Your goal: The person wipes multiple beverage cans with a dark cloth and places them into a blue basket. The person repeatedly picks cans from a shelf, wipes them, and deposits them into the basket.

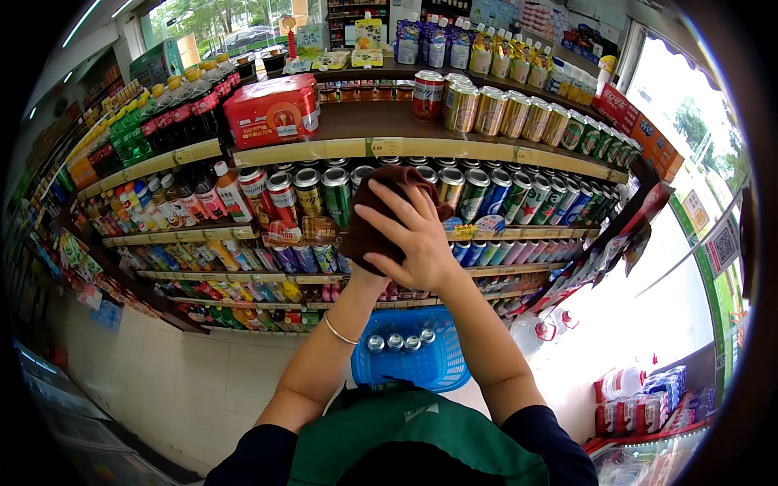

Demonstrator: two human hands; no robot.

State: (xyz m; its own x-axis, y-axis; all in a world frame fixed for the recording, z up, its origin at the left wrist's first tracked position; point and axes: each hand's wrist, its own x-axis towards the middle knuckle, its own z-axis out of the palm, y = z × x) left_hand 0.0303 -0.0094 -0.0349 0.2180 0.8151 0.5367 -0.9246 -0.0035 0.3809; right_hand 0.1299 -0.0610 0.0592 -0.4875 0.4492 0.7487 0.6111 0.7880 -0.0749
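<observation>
A dark brown cloth (372,228) is bunched up before me, in front of the row of drink cans. My right hand (419,240) presses on it from the right, fingers spread across the fabric. Beneath the cloth goes my left hand (368,280); only its heel and wrist show, with a bangle (340,331) on the forearm. Its fingers are hidden, and whether something lies inside the cloth cannot be seen. Green, gold and blue cans (335,193) stand behind it on the shelf. Below my arms, a blue plastic basket (453,358) holds several silver-topped cans (395,342).
On the upper shelf (364,121) stand a red shrink-wrapped Budweiser pack (271,112) and gold cans (489,112). Bottles (234,191) line the shelf at left. Large clear water jugs (538,331) sit on the floor at right, near the bright doorway. Price strips edge each shelf.
</observation>
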